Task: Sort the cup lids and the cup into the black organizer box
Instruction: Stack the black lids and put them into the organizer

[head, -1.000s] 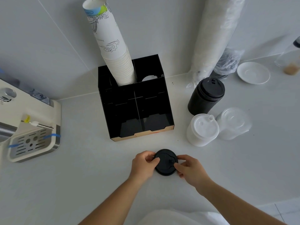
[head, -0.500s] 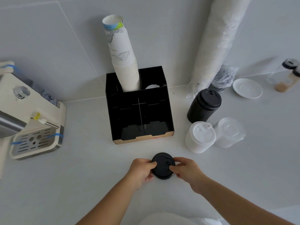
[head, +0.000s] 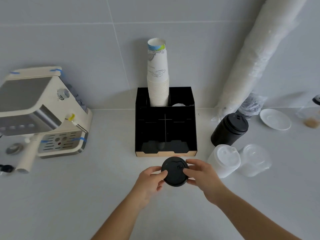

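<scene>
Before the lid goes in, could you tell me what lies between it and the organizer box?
Only bare counter in the head view separates lid from box.

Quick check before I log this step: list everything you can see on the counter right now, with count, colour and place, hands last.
organizer box: one, black, centre back of counter
paper cup stack: one, white, box's rear left compartment
black lids: one stack, held in front of box
black cup: one, lidded, right of box
white lids: one stack, near right hand
clear lids: one stack, right of white lids
sleeved cups: one long stack, leaning on wall
saucer: one, white, far right
coffee machine: one, cream, left
left hand: grips black lids
right hand: grips black lids
</scene>
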{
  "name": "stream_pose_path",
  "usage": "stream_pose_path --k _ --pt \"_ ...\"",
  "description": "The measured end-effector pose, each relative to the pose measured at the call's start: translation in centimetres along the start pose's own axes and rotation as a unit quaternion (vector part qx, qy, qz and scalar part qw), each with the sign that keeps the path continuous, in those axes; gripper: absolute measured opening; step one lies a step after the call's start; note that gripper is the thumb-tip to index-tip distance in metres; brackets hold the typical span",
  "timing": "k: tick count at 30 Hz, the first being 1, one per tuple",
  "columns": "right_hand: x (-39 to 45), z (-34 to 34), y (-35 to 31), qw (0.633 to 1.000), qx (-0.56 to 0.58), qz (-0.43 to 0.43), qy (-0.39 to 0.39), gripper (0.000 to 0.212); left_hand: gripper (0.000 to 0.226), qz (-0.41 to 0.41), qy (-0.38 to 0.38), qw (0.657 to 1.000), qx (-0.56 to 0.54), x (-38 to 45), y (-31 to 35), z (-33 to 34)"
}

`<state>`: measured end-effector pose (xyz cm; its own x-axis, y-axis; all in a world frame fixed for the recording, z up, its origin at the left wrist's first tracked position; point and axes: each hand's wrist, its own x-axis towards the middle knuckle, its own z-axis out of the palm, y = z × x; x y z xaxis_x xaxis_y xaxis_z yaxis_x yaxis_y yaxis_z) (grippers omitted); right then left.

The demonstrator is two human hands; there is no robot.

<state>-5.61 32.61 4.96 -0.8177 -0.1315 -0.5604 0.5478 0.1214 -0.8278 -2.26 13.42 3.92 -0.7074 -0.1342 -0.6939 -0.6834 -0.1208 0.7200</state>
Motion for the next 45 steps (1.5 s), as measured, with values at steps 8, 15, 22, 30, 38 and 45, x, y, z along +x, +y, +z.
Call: stream_pose_path --k 8,15,22,30,38,45 --pt "0.0 1.2 -4.4 0.988 -0.123 -0.075 -0.055 0.023 0.028 0.082 -0.028 0.996 -0.019 -2.1 2.4 -3.6" --pt "0.8 2.5 -7.7 0.971 -0.181 -0.137 -0.080 0.025 0.019 0.121 -0.048 0.990 -0.052 -2.6 4.1 -4.9" --pt "2.2 3.4 -9.6 0.984 -0.107 -0.120 -0.077 0.018 0.014 0.144 0.024 0.979 -0.145 -2.2 5.1 -4.5" --pt "5.3 5.1 -9.7 0.982 -0.149 -0.104 -0.052 0.023 0.026 0.130 0.104 0.967 -0.190 -0.6 5.4 -4.0" --pt "9.3 7.2 -9.4 0.965 -0.241 -0.100 -0.007 0.022 0.011 0.071 0.095 0.986 -0.118 1.2 6.5 -3.5" --pt "12.8 9.1 -9.1 0.974 -0.226 -0.033 -0.009 0.028 0.012 0.004 0.028 0.979 -0.200 5.0 6.8 -4.6"
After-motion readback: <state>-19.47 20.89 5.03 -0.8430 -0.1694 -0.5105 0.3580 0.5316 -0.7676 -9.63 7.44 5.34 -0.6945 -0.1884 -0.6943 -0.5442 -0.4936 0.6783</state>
